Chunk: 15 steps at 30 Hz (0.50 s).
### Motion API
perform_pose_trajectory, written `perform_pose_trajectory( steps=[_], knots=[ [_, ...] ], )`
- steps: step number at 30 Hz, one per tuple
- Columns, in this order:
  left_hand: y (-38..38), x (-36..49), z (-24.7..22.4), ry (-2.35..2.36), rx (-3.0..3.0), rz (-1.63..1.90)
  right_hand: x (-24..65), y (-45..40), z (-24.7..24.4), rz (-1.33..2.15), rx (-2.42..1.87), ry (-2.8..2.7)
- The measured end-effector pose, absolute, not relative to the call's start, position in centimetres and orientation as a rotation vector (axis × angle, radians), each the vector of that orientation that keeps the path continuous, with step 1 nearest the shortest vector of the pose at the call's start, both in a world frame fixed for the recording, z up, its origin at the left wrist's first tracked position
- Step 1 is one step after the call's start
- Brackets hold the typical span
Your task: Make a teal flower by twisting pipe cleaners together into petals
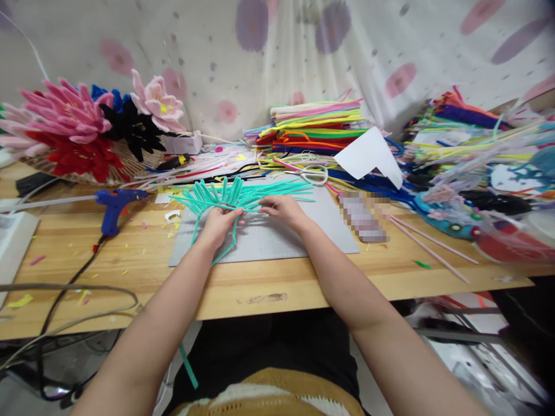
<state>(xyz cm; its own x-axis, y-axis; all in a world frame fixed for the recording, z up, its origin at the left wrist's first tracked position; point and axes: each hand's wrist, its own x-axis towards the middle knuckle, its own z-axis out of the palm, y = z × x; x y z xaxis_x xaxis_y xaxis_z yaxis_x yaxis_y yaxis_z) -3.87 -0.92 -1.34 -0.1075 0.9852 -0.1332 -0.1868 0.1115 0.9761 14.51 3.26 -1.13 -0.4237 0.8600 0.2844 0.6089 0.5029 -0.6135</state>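
Note:
Teal pipe cleaners, many of them bent and fanned out, lie over a grey board on the table. My left hand is closed on teal pipe cleaners, its thumb pressed near where the stems meet. A bent teal stem hangs in a loop below it. My right hand pinches a teal stem just to the right, fingertips closed, a short way from the left hand. The exact joint between the hands is small and partly covered by fingers.
A blue glue gun lies at left, near pipe-cleaner flowers. Scissors and stacked coloured pipe cleaners lie behind the board. White paper, a blurred-out phone-like object and pink stems are at right.

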Motion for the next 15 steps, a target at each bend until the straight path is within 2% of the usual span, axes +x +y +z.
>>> perform_pose_trajectory(
  steps=[10, 15],
  knots=[
    [-0.7, -5.3, -1.2, 1.264, 0.972, 1.151, 14.9, 3.2, -0.9, 0.499, -1.189, -2.334],
    [-0.7, -5.3, -1.1, 1.278, 0.988, 1.155, 14.8, 3.3, -1.1, 0.279, -1.285, -2.366]
  ],
)
